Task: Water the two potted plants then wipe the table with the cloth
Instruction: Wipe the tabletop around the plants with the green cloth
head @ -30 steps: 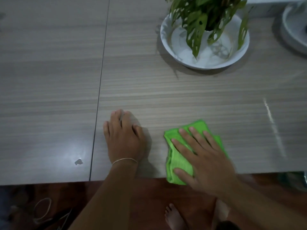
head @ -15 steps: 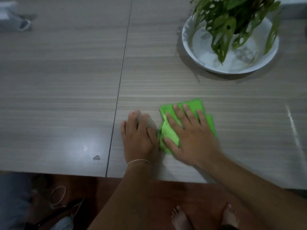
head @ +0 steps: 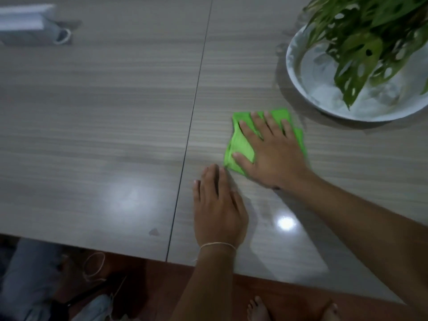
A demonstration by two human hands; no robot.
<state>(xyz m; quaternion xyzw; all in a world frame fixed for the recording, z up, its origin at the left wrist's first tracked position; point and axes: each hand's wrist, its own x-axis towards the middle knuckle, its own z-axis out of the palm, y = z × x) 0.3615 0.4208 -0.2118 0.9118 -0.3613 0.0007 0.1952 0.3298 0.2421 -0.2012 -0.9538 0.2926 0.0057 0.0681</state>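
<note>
Right hand: the right hand (head: 273, 154) lies flat on the green cloth (head: 240, 144), fingers straight and spread, pressing it to the table (head: 104, 112).
Cloth: folded, now farther from the near edge than a second ago, near the white dish (head: 298, 86) of the potted plant (head: 361, 42).
Left hand: the left hand (head: 217, 209) rests flat on the table, fingers straight, still just right of the seam (head: 190, 126); its fingertips nearly meet the cloth's corner.
</note>
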